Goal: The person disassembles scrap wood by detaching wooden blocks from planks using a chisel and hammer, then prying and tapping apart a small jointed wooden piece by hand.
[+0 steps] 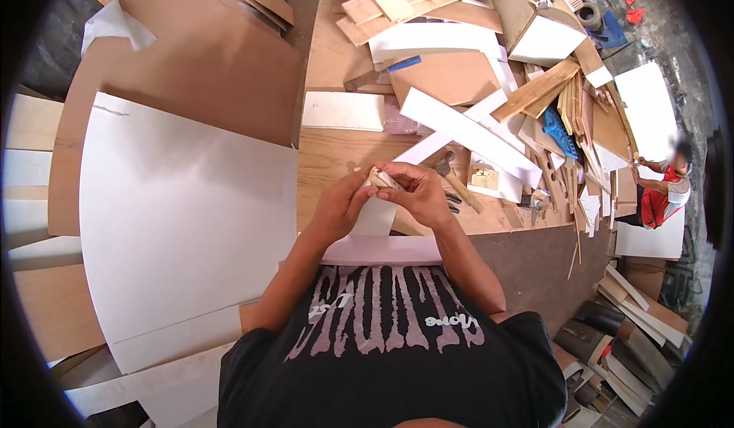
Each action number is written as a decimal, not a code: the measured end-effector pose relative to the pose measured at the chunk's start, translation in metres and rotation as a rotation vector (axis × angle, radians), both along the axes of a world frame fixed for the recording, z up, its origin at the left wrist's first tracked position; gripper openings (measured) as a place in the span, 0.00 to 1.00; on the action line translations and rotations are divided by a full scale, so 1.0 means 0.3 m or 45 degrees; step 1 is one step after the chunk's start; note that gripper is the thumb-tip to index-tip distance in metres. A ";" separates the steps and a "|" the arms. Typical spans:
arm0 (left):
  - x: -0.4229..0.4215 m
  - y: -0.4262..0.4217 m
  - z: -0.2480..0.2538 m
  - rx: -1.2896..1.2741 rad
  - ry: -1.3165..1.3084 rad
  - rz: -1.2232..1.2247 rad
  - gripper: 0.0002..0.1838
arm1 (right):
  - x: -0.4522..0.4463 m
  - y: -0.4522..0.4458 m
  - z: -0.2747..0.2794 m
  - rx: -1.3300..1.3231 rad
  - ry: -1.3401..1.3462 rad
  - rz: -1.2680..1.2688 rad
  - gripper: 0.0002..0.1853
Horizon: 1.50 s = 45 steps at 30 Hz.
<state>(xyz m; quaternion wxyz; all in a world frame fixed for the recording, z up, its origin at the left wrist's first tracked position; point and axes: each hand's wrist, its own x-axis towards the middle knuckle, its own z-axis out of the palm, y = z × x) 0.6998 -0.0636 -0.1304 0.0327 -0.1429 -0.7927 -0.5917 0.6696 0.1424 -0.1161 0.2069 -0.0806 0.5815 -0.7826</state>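
Observation:
Both hands meet in front of my chest around a small crumpled-looking whitish piece (pixel 380 178); its kind I cannot make out. My left hand (pixel 344 205) is closed on its left side, thumb and fingertips pressed to it. On the right, my right hand (pixel 420 192) pinches the same piece, its fingers curled over the top. Just beyond my right hand a hammer (pixel 461 187) lies on the wooden tabletop (pixel 329 152). A white strip (pixel 375 220) lies under my hands, and a pale board (pixel 382 250) runs along the table's near side.
A large white panel (pixel 191 237) spreads out at my left. White boards (pixel 466 133), a blue-handled tool (pixel 404 64) and a wood pile (pixel 562 99) cover the table's far and right parts. At far right, a person (pixel 664 191) in a red top stands near white panels.

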 end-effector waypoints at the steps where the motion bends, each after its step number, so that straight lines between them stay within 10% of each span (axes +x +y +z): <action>1: 0.000 0.002 0.010 -0.012 0.030 0.008 0.22 | -0.003 0.003 -0.004 -0.012 0.004 0.008 0.24; 21: 0.006 0.010 0.028 -0.033 -0.171 0.104 0.24 | -0.038 0.016 -0.027 0.137 0.118 0.062 0.26; 29: -0.033 -0.039 0.108 0.124 -0.336 -0.208 0.25 | 0.003 0.021 0.136 0.728 0.288 0.080 0.28; 45: -0.072 0.008 0.162 0.027 -0.264 -0.209 0.26 | 0.035 0.076 0.047 0.286 0.134 -0.096 0.22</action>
